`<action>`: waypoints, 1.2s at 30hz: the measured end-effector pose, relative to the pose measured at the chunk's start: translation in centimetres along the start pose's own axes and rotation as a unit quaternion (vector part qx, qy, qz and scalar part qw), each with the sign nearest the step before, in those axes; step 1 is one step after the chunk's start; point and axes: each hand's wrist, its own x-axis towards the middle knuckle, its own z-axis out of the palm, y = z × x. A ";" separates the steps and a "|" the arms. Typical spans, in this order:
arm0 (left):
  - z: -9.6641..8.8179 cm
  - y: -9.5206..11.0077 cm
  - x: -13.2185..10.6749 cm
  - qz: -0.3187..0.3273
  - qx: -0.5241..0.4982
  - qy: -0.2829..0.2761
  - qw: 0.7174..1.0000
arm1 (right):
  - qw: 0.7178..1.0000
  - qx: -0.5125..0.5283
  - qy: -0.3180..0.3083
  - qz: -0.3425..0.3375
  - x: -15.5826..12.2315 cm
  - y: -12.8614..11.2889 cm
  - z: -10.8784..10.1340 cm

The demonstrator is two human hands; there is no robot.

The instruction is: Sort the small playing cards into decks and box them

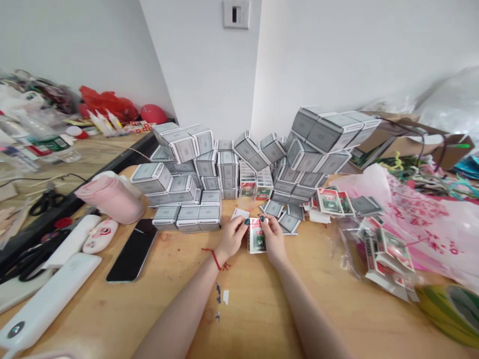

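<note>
A red, white and green playing-card box [257,238] stands between my hands above the wooden table. My right hand [275,238] is closed on its right side, thumb near the top edge. My left hand [231,239], with a red string round the wrist, is closed at the box's upper left corner, fingertips pinched together. Just beyond the left fingers shows a white playing card [239,213] with a small red mark; whether these fingers touch it is hidden. Behind the right hand, small stacks of grey-backed playing cards [291,221] lie spread on the table.
Tall stacks of grey-backed card decks rise at left [187,215] and right [318,132]. To the left lie a black phone [131,252] and pink roll [112,197]. At right are emptied-looking card boxes [392,254], pink plastic bag [422,214] and yellow tape [445,309].
</note>
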 end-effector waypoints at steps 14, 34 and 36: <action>0.3 0.3 -0.1 -0.006 -0.002 0.035 0.999 | 1.000 -0.025 0.000 0.018 0.2 0.2 0.0; 0.3 0.1 0.2 -0.017 -0.033 0.087 0.996 | 0.978 0.149 -0.088 0.114 0.0 -1.2 -0.1; 0.1 0.2 0.4 -0.007 -0.053 0.103 0.993 | 0.968 0.175 -0.109 0.142 0.1 -1.4 -0.2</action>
